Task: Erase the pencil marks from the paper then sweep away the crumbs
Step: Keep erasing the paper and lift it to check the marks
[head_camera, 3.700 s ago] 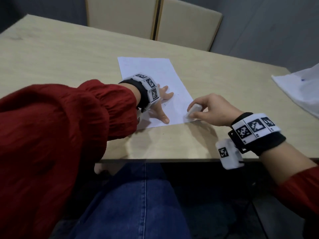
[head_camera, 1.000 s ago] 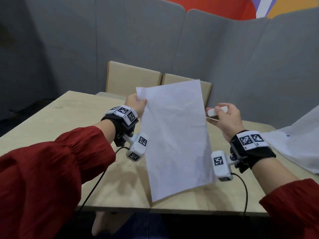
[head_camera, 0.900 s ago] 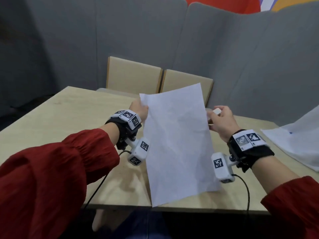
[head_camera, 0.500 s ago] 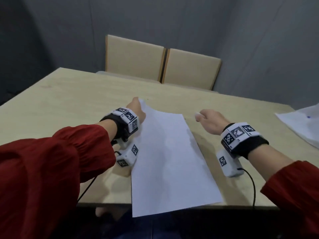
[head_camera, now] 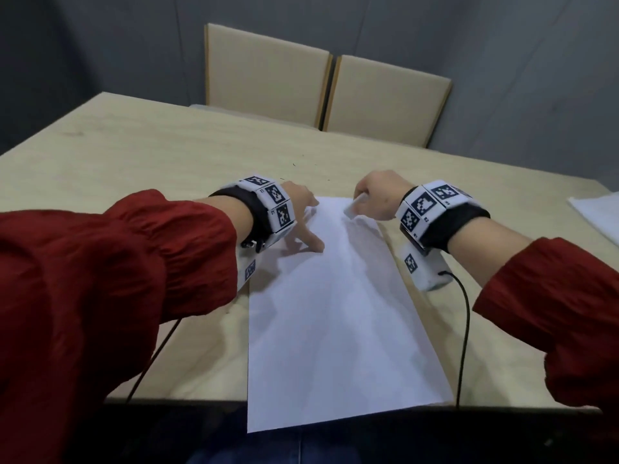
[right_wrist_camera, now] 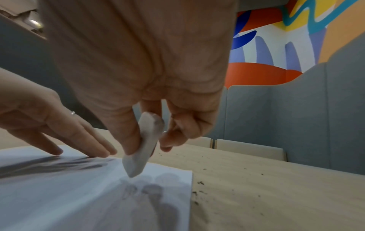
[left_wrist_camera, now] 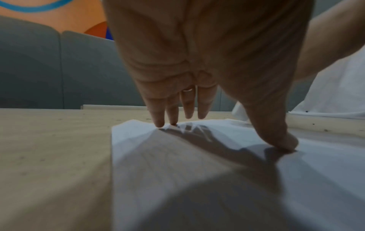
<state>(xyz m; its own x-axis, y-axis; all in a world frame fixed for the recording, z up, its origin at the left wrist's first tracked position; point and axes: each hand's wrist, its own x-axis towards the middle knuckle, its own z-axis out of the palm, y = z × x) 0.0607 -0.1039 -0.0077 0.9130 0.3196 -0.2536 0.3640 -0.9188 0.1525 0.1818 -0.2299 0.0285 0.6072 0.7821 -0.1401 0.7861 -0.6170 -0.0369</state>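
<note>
**Paper flat on the table, eraser poised at its far edge**

Here the paper (head_camera: 335, 316) is lying flat on the table (head_camera: 134, 155), its near end hanging a little over the table's front edge. The left hand (head_camera: 298, 209) is resting on the far left part of the sheet with its fingers (left_wrist_camera: 158, 120) straight and spread, the tips and the thumb touching the paper and pressing it down; a thin ring is showing on one finger. The right hand (head_camera: 375, 195) is hovering over the far right corner, pinching a white eraser (right_wrist_camera: 144, 145) between the thumb and the fingers, the remaining fingers curling loosely behind it. The eraser is pointing down with its tip just above or barely touching the sheet; the wrist view is too blurred to say which. Its upper end is looking smudged grey.

Dark crumbs (right_wrist_camera: 199, 184) are lying scattered on the bare table just beyond the paper's right edge and farther out across the wood. From the head view, the sheet is appearing plain white; faint grey lines may be showing near the left hand in the left wrist view, though shadow is making that uncertain.

Both wrists are wearing black bands with black-and-white marker blocks, and red sleeves (head_camera: 100, 279) are covering the forearms. Another white sheet (head_camera: 599, 212) is lying at the table's right end, well apart from the paper. Two beige chairs (head_camera: 268, 82) are standing at the table's far side, against a grey partition.
</note>
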